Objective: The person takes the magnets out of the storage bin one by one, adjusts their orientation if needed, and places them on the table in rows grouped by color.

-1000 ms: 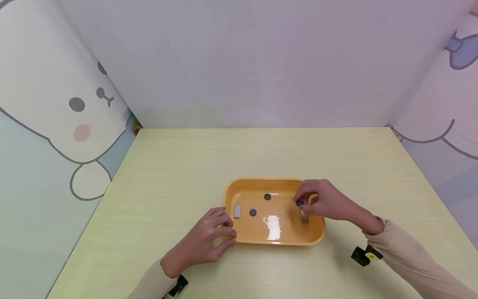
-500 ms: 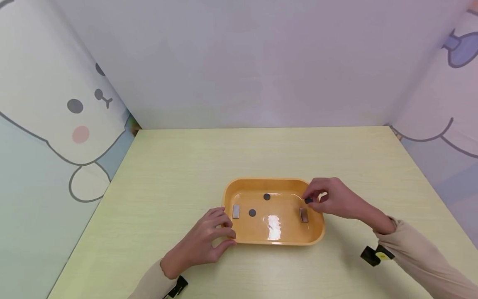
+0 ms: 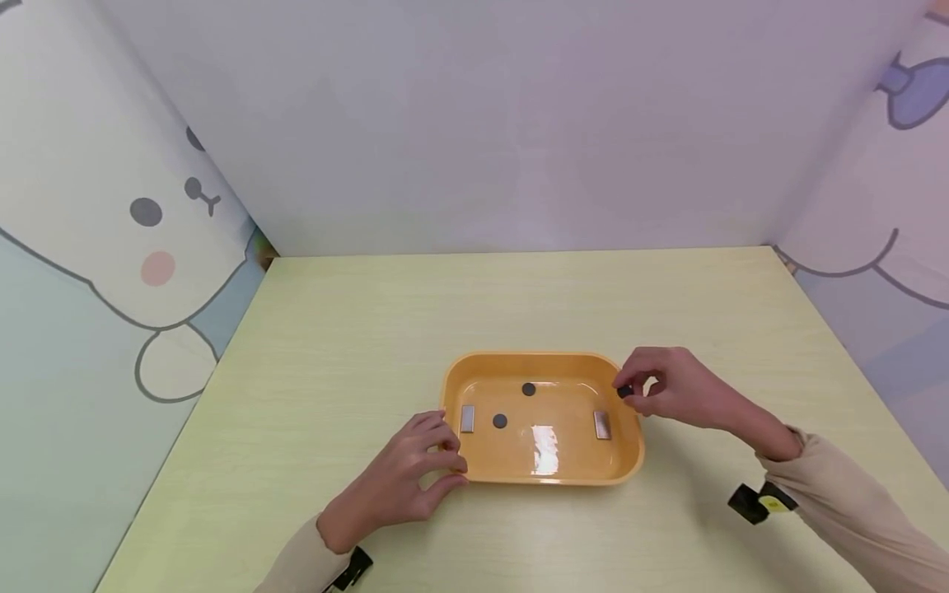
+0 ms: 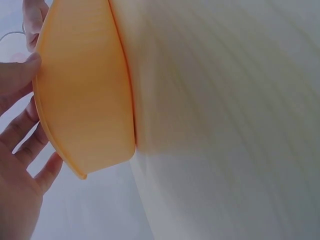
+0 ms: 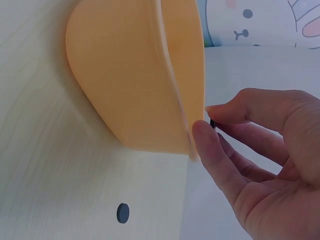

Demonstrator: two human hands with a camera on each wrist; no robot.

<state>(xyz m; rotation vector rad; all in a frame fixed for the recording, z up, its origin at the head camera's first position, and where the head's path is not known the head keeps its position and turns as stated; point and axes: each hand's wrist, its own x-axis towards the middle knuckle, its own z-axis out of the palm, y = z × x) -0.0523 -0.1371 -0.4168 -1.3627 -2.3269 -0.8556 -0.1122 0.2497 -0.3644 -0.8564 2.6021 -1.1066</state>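
An orange plastic tray [image 3: 511, 469] stands on the table. Inside lie two dark round discs, one toward the back [image 3: 529, 389] and one nearer the left [image 3: 500, 421]. Two silvery rectangular pieces lie there too: the left piece [image 3: 467, 418] and the right piece [image 3: 602, 425]. My left hand [image 3: 404, 473] holds the tray's near left corner, thumb and bent fingers against the rim. Over the right rim, my right hand [image 3: 678, 387] pinches a small black disc [image 3: 625, 391] between thumb and index finger. The right wrist view shows that disc [image 5: 212, 123] nearly edge-on.
Another black disc [image 5: 123, 213] lies on the table outside the tray, visible in the right wrist view. The pale wooden table [image 3: 371, 321] extends behind and beside the tray. A plain wall panel [image 3: 474, 123] rises at its back edge, with printed cartoon panels at both sides.
My right hand has moved right, carrying the pinched disc from over the tray's interior to its right rim. The right rectangular piece is now uncovered. My left hand keeps its place.
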